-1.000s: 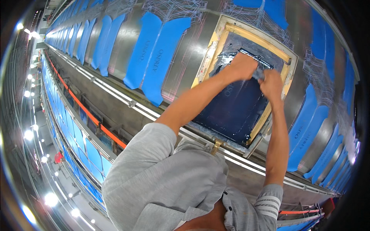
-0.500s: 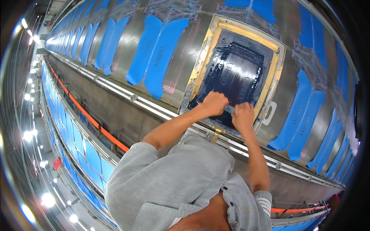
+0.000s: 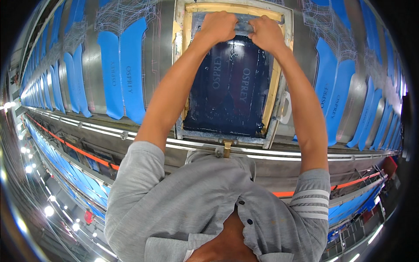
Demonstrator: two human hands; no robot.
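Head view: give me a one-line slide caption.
Left hand and right hand grip a squeegee at the far end of an inked printing screen, between printed blue fabric pieces.

Capital lettering (image 3: 129, 80), one word repeated, runs lengthwise on the blue pieces (image 3: 134, 50) and twice on the dark screen (image 3: 229, 111).

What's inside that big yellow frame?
Inside the frame is a dark screen with two lines of lettering. At its far end, the left hand and right hand grip a bar, partly hiding it. Whatever is under the screen is covered.
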